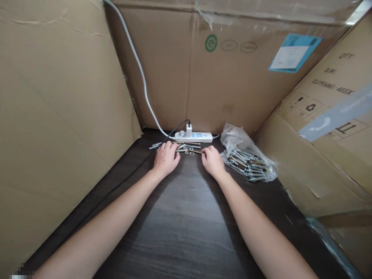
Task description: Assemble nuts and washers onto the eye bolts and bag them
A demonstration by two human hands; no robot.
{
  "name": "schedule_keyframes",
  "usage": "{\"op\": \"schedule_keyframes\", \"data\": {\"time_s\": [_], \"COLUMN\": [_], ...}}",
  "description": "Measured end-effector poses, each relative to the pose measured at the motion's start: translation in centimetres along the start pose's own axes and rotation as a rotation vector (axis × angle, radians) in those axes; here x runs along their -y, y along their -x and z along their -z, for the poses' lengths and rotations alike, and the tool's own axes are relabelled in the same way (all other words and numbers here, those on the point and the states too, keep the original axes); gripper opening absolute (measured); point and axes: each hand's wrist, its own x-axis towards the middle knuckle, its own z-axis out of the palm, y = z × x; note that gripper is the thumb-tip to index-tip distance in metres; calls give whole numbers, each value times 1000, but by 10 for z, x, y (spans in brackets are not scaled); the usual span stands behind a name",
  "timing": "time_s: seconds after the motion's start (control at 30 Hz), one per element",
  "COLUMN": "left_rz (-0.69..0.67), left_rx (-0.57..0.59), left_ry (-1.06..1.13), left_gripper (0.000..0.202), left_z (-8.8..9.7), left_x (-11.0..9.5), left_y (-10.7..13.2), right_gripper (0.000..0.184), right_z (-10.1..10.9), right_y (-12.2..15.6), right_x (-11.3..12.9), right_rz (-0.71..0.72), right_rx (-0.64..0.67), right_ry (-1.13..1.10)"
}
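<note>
My left hand (pixel 166 159) rests palm down over a small pile of metal bolts, its fingertips partly hidden among them and its thumb apart from the fingers. A short silvery bolt (pixel 181 150) lies by its thumb side. Between the fingers of my right hand (pixel 213 161) is a thin bolt (pixel 197 152), pointing left towards the pile. Loose washers (pixel 192 154) lie on the dark tabletop (pixel 186 217) between both hands. Longer bolts (pixel 193 147) lie just behind. Right of my right hand sits a clear plastic bag (pixel 236 135) with many expansion bolts (pixel 247 162) inside.
A white power strip (pixel 206 137) with a plugged-in charger (pixel 188 130) stands behind the bolts. Its white cable (pixel 139 64) rises to the upper left, and a black cable (pixel 124 179) runs past my left arm. Cardboard boxes (pixel 162 77) wall in the left, back and right.
</note>
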Motion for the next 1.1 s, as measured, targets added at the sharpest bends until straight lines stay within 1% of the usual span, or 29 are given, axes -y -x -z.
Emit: {"op": "schedule_keyframes", "data": {"time_s": [0.07, 0.17, 0.33, 0.6, 0.93, 1.0, 1.1], "left_rz": [-16, -25, -10, 2, 2, -7, -16], "left_rx": [30, 59, 78, 65, 76, 75, 52], "left_ry": [-23, -22, -36, -46, -63, -64, -49], "left_gripper": [20, 16, 14, 12, 13, 12, 11], "left_z": [-4, -8, -12, -13, -12, -13, -16], "left_x": [3, 7, 9, 10, 9, 10, 11], "left_y": [-8, -12, -10, -10, -8, -8, -9], "right_gripper": [20, 19, 19, 20, 20, 20, 21], "right_z": [-1, -3, -6, -5, 0, 1, 4], "right_y": [-1, -2, -3, -4, -2, -2, -2], "right_x": [-1, -2, -4, -2, 2, 3, 6], "right_rz": [-4, -5, 7, 32, 8, 19, 60], "right_rx": [2, -7, -22, -69, -19, -44, -119], "right_ry": [-3, -23, -79, -119, -72, -87, -119]}}
